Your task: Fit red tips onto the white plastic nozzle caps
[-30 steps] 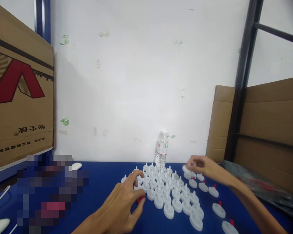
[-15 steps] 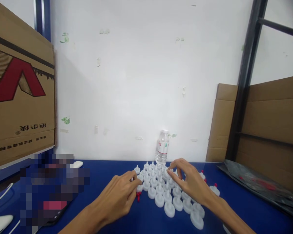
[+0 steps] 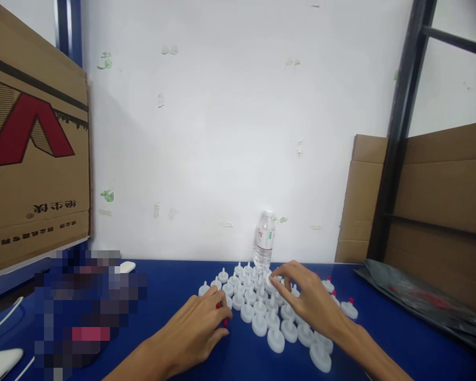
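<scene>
1. Your right hand (image 3: pixel 309 301) has crossed in from the right; its fingers now pinch 1 white plastic nozzle cap (image 3: pixel 270 284), just before the clear water bottle (image 3: pixel 264 246).
2. Your left hand (image 3: pixel 200 330) stays left of the bottle, fingers curled on small red tips (image 3: pixel 224 321).

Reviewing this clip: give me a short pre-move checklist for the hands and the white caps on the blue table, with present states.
1. Right hand grips a white cap at its fingertips: ok.
2. Left hand holds small red pieces: ok; how many, cannot tell.
3. Packed white caps stand upright: ok.
4. Red-tipped caps lie apart on the right: ok.
5. Water bottle upright behind the caps: ok.
6. Held cap already red-tipped: cannot tell.
</scene>
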The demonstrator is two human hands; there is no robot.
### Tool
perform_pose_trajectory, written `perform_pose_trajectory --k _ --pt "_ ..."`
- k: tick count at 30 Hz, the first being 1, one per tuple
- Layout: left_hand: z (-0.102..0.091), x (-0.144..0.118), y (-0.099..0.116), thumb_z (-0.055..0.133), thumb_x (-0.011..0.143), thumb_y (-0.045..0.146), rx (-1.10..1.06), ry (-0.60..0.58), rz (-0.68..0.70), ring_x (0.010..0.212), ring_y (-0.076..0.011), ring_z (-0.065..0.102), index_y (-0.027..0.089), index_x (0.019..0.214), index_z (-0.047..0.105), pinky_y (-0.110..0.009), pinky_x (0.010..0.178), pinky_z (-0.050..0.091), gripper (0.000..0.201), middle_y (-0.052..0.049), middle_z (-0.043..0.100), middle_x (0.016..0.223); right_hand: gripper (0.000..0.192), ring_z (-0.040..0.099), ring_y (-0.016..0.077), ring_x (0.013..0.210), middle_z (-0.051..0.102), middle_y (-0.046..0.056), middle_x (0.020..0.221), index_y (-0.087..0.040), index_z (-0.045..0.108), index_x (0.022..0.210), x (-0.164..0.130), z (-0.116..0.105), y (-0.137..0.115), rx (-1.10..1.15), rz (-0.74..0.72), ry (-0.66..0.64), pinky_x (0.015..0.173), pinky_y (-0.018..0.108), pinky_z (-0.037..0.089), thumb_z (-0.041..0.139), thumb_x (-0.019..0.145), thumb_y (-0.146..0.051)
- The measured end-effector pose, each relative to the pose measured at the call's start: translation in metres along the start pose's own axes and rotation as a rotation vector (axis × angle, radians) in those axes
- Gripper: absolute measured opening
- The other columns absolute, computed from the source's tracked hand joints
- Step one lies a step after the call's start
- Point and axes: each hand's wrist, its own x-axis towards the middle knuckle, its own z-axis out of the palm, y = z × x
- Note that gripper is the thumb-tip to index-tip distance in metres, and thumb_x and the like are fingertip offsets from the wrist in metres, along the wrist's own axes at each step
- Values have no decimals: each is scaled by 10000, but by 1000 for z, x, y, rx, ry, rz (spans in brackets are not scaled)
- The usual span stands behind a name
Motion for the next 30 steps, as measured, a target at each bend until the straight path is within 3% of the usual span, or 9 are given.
perform_pose_trajectory --k 4,7,12,20,27,30 --pt "4 1 -4 644 931 157 8 -8 5 1039 -217 585 254 978 635 -289 696 370 108 -8 623 1086 127 653 212 913 658 56 1020 -248 607 979 -1 7 -6 10 -61 -13 784 351 528 496 1014 -301" --pt "8 2 -6 612 940 121 14 -4 9 1006 -203 594 260 979 636 -285 688 362 146 0 624 1057 144 689 188 884 639 81 1231 -258 597 1072 -3 8 -10 54 -28 -50 787 341 570 476 1020 -316" --pt "10 1 -6 605 937 115 -4 9 5 991 -194 593 262 994 630 -280 704 374 160 7 622 1048 184 703 172 827 668 76 1210 -259 592 1073 -4 8 -14 145 7 -116 701 289 591 448 1029 -365" --pt "10 -1 -10 626 930 161 20 7 -45 1020 -220 588 250 969 630 -299 724 388 97 -6 622 1063 122 661 202 1033 677 53 1129 -261 588 1082 -4 9 -16 95 -99 -110 888 338 539 485 1017 -267" --pt "8 -1 1 601 910 138 -9 24 -12 939 -203 610 236 962 596 -292 705 400 112 -7 627 1012 159 680 195 987 687 57 1121 -268 629 1095 -4 13 -16 117 -110 -119 798 299 568 490 1031 -313" --pt "6 0 4 571 914 153 -53 49 -30 879 -199 628 230 983 603 -301 721 426 108 -12 652 964 163 682 201 1034 682 55 1168 -283 647 1114 -4 17 -12 110 -128 -102 850 307 571 515 1023 -311"
